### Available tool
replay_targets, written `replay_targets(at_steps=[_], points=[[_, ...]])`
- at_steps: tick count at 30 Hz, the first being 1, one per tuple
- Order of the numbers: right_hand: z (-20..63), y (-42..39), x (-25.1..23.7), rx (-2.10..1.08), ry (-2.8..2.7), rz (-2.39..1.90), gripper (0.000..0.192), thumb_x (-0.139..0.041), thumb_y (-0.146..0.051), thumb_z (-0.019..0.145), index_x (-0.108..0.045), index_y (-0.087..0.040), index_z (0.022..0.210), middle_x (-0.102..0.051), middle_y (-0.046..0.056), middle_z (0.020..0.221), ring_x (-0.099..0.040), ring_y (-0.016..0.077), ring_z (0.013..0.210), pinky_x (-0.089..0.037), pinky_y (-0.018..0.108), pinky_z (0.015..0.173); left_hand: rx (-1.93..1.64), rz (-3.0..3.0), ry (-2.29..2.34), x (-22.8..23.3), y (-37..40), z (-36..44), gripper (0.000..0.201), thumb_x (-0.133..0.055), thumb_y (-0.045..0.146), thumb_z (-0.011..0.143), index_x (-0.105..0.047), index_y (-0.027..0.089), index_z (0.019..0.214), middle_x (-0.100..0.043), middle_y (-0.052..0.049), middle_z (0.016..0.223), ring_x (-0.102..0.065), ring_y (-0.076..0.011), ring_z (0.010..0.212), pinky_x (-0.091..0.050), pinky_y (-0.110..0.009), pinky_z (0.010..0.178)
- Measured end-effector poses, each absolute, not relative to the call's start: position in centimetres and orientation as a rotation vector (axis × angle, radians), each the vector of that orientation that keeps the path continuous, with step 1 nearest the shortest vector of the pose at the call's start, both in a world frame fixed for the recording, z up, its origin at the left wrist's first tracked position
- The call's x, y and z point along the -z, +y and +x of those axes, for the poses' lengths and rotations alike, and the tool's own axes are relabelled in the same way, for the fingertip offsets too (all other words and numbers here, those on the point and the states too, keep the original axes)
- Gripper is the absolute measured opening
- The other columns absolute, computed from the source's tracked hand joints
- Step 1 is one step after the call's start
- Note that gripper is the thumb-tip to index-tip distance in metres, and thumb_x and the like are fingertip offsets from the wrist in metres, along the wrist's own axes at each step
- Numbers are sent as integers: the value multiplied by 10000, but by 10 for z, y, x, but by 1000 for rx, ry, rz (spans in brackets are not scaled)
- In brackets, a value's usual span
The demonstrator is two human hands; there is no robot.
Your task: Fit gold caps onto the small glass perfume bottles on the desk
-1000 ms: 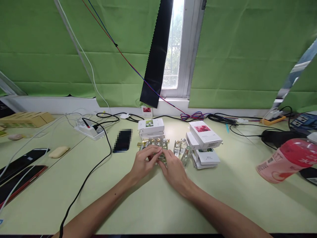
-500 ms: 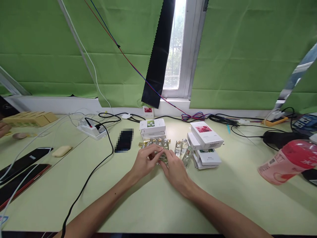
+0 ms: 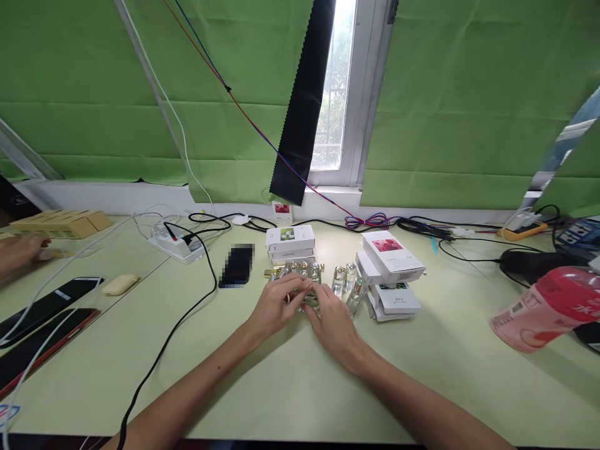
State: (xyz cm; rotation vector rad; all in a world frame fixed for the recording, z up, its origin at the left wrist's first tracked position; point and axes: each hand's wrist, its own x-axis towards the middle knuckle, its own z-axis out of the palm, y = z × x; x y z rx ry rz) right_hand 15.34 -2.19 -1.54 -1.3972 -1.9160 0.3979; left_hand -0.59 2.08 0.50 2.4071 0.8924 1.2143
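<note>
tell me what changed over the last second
A co-worker's hand has come in at the far left edge, by the tan boxes; a second ago it was not in view. The left hand and right hand stay together on the small glass bottles, fingers barely shifting. The white boxes, phones and pink bottle have not moved.

Left hand and right hand meet, fingers curled (2 forearms converging).

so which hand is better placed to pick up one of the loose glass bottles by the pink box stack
Right, probably. The right hand lies just beside the loose bottles; the left hand sits farther away, on the other side of the bottle cluster.
</note>
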Motion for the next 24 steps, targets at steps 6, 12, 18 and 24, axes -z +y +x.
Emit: replay_targets(at_steps=[6,12,18,24], points=[[154,-22,16,-394,-1916,-1396,285,-562,-187,965,-568,-187,1251,-665,93,1107,-684,260,976,-535,350,784,-1232,2274,907,-11,19,-1,147,-598,252,960,-705,172,898,-721,-45,895,-593,-98,649,-446,-181,493],[155,-22,18,-397,-1918,-1385,289,-556,-187,971,-562,-180,1259,-660,96,1114,-682,256,977,-532,353,808,-1264,2327,864,-8,20,-2,152,-594,218,960,-690,171,851,-720,-47,901,-615,-104,697,-442,-173,498],[154,-21,18,-401,-1925,-1398,306,-558,-191,972,-553,-168,1277,-658,103,1135,-676,271,997,-535,369,814,-1235,2472,839,-5,22,-6,138,-563,185,974,-674,175,893,-714,-54,954,-625,-105,755,-432,-162,512],[154,-21,17,-403,-1927,-1400,297,-562,-193,974,-557,-172,1270,-658,98,1128,-679,266,986,-532,363,804,-1213,2358,871,-9,23,-4,146,-580,224,970,-685,174,881,-713,-47,918,-627,-104,722,-428,-163,490]])
